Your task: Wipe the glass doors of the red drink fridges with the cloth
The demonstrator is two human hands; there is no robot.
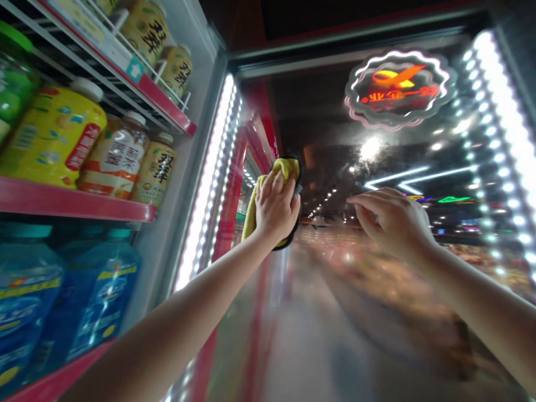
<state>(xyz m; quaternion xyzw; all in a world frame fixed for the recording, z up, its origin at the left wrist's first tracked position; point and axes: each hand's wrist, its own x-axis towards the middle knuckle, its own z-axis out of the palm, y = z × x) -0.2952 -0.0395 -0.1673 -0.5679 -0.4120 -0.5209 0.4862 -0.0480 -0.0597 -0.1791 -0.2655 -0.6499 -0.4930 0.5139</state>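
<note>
Our left forearm (180, 318) reaches up to the left hand (274, 206), its fingers spread over a yellow cloth (250, 215) against the glass door (318, 346). That cloth lies beneath the palm, its long axis slanting from beside our wrist to just past our fingertips, pointing up and slightly right. Our right hand (393, 218), loosely open and empty, is farther from it, off to the right.

"Left side?"
"Three shelves (75, 197), one above another; bottles (154, 172) are standing on each."
"Right of these?"
"Glass door (310, 346): light strips (505, 120) are running along both sides, a sign (400, 89) is showing near the top, a cloth (250, 215) is lying between glass and left hand (275, 206)."
</note>
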